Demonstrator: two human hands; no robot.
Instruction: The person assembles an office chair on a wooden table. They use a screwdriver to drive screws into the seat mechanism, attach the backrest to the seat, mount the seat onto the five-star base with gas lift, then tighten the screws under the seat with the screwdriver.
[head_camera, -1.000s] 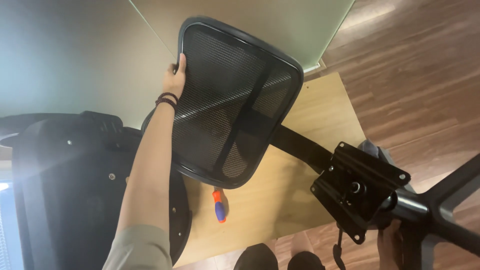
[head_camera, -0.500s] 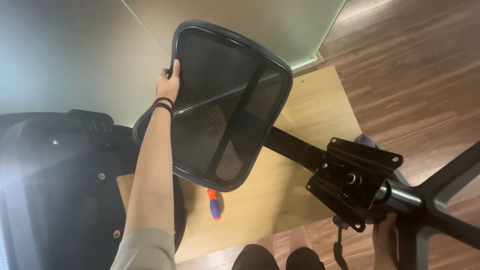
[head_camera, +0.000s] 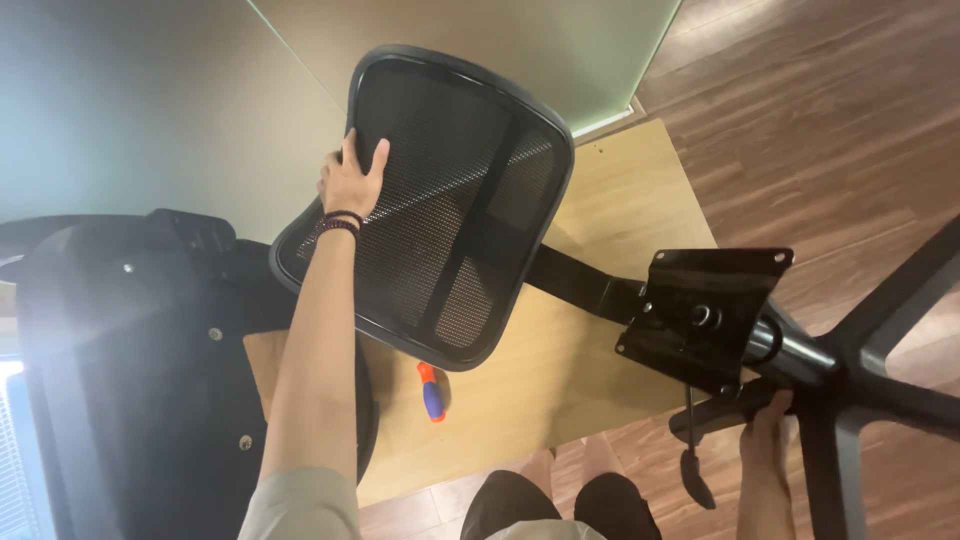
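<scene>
A black mesh chair backrest is joined by a black bar to the seat mechanism plate, and it hangs over a cardboard sheet. My left hand grips the backrest's left edge, a dark band on the wrist. My right hand holds a leg of the black star base near the gas cylinder. An orange and blue screwdriver lies on the cardboard below the backrest.
A black seat pan lies upside down at the left, partly on the cardboard. The floor is dark wood planks. A pale wall panel stands behind. My knees show at the bottom.
The backrest and mechanism have shifted slightly; my left hand has slid further onto the mesh edge. My right hand now shows more clearly on the base leg.
</scene>
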